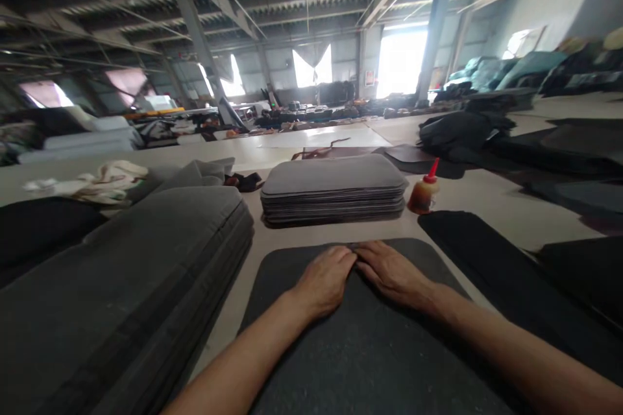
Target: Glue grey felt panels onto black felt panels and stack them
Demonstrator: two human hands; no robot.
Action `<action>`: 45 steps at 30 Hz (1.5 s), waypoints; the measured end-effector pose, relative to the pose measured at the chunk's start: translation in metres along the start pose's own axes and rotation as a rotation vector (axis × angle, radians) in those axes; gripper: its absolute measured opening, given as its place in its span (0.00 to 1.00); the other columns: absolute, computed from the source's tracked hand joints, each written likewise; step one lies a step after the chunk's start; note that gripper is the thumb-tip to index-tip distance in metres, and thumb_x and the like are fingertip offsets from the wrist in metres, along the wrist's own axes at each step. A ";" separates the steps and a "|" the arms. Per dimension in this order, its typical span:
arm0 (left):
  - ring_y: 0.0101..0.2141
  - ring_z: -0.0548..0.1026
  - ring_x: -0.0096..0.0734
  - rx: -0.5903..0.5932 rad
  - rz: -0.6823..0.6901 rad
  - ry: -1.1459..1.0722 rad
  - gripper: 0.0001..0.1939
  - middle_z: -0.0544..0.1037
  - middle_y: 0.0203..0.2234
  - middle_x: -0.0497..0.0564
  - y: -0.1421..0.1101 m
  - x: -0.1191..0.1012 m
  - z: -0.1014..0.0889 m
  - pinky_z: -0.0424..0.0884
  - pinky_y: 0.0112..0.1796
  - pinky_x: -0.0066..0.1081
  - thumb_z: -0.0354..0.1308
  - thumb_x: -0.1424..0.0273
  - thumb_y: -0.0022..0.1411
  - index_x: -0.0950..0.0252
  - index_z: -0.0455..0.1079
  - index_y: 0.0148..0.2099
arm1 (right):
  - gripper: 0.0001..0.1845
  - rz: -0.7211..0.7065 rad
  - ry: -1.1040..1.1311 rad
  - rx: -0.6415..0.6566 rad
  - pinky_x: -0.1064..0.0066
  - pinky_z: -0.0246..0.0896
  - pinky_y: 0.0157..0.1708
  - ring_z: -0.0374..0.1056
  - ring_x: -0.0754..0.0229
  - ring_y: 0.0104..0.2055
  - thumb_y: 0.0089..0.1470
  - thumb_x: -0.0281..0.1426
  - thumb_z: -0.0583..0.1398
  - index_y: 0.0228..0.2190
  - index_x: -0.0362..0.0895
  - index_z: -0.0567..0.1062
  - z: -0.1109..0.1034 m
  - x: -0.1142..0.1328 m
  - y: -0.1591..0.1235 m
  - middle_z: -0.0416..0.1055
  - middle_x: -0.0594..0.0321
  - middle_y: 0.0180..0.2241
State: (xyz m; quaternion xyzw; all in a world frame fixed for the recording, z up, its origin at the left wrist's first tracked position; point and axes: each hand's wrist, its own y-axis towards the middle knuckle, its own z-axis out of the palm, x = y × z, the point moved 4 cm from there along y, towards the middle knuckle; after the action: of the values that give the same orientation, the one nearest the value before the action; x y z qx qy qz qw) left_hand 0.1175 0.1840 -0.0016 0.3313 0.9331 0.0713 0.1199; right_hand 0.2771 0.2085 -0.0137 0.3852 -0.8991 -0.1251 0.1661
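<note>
A dark grey felt-like mat (370, 350) with rounded corners lies flat on the table right in front of me. My left hand (325, 280) and my right hand (393, 273) rest palm down on its far part, fingertips meeting near the far edge. The fingers of both lie flat and pressed on the mat, and neither hand holds anything. Just beyond the mat sits a neat stack of similar grey pads (333, 190).
A small glue bottle with a red nozzle (424, 192) stands right of the stack. A tall pile of grey sheets (121, 298) fills the left. Black pieces (491, 259) lie to the right. Cloths (100, 183) and dark bundles (462, 130) sit farther back on the long table (487, 198).
</note>
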 end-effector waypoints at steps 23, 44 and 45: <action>0.59 0.65 0.46 -0.125 -0.053 -0.074 0.20 0.72 0.56 0.57 -0.001 0.007 0.005 0.62 0.60 0.46 0.58 0.63 0.65 0.65 0.66 0.57 | 0.14 0.240 0.184 -0.042 0.55 0.61 0.54 0.65 0.48 0.51 0.59 0.32 0.58 0.44 0.45 0.80 -0.004 -0.045 0.041 0.74 0.54 0.45; 0.44 0.69 0.37 -0.063 0.150 0.010 0.07 0.74 0.40 0.48 0.000 -0.005 0.003 0.65 0.43 0.38 0.56 0.65 0.67 0.62 0.70 0.43 | 0.06 0.253 0.422 0.085 0.66 0.61 0.43 0.68 0.55 0.39 0.50 0.30 0.59 0.24 0.44 0.74 0.022 -0.058 0.063 0.73 0.59 0.33; 0.44 0.69 0.37 -0.062 0.149 0.014 0.06 0.74 0.40 0.48 0.000 -0.005 0.003 0.65 0.43 0.39 0.57 0.65 0.67 0.62 0.70 0.42 | 0.06 0.251 0.419 0.078 0.66 0.61 0.43 0.68 0.55 0.40 0.50 0.30 0.59 0.24 0.44 0.74 0.022 -0.058 0.063 0.73 0.59 0.33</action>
State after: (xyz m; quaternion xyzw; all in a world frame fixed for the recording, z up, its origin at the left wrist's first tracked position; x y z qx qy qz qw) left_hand 0.1219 0.1813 -0.0041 0.3954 0.9041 0.1109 0.1180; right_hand 0.2651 0.2949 -0.0231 0.2941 -0.8899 0.0137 0.3483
